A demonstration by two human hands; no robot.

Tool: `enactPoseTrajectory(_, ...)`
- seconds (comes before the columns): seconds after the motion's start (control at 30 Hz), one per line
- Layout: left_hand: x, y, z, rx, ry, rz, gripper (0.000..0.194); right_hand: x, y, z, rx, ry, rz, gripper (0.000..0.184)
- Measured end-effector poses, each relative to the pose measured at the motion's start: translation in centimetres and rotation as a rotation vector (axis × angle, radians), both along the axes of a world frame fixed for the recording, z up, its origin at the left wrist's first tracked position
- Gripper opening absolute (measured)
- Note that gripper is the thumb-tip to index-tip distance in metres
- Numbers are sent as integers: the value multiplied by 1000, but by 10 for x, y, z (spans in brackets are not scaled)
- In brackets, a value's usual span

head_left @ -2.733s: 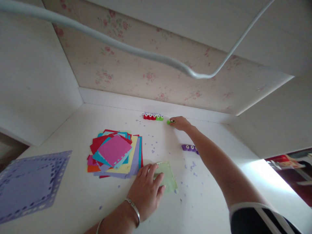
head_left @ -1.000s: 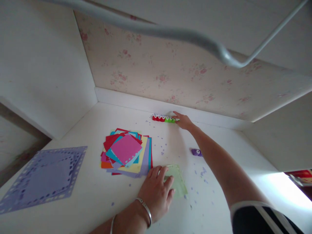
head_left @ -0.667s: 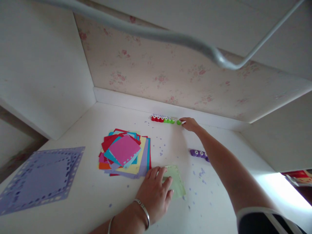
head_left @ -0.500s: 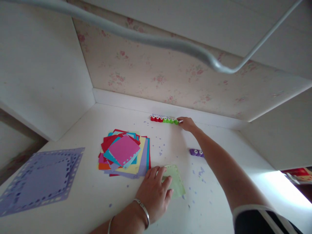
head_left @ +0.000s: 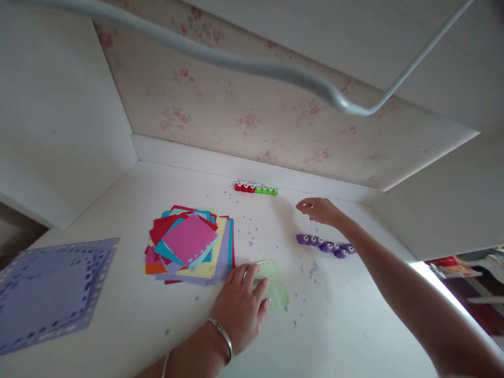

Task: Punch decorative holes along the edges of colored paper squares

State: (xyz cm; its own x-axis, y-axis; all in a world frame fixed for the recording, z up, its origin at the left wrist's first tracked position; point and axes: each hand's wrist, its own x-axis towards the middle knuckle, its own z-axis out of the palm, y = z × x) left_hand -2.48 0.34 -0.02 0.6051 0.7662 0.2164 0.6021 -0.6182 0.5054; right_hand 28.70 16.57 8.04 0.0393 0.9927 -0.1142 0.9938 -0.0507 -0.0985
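Observation:
My left hand [head_left: 240,302] lies with fingers spread over the left part of a pale green sheet of paper [head_left: 277,283] that has small holes along its edge. My right hand [head_left: 321,210] hangs above the back right of the table, loosely curled, with a gap between thumb and fingers and nothing visible in it. Just below it lies a cluster of purple pieces [head_left: 325,245] with eye-like white tops, partly covered by my forearm. Left of it, a row of similar red pieces [head_left: 244,188] and green pieces [head_left: 266,190] stands near the back edge.
A fanned pile of coloured paper [head_left: 192,241] lies left of centre. Large purple sheets [head_left: 51,289] with punched borders lie at far left. Purple paper bits [head_left: 313,270] are scattered about. A pale bar [head_left: 236,62] crosses above; white panels [head_left: 59,105] flank the table.
My right hand has let go of the green piece at the row's right end and moved right and toward me. More purple pieces show. My left hand stays on the green paper.

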Motion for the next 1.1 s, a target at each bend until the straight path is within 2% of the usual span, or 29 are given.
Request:
enactPoseTrajectory(0.17, 0, 0, 3, 21, 14, -17, 24, 17, -60, 17, -249, 15, -102, 51)
enactPoseTrajectory(0.3, 1, -1, 5, 53, 23, -17, 24, 12, -78, 14, -324, -17, -40, 54)
enactPoseTrajectory(0.5, 1, -2, 6, 74, 33, -20, 23, -3, -68, 1, -308, -85, -29, 57)
enactPoseTrajectory(0.7, 0, -2, 8, 79, 27, -25, 23, -17, -52, -2, -378, -29, -83, 56)
enactPoseTrajectory(0.9, -1, -3, 7, 78, 11, -26, 23, -34, -50, -7, -459, 60, -221, 70)
enactPoseTrajectory(1.1, -2, -3, 7, 83, 2, -26, 22, -57, -48, -11, -365, -128, -82, 55)
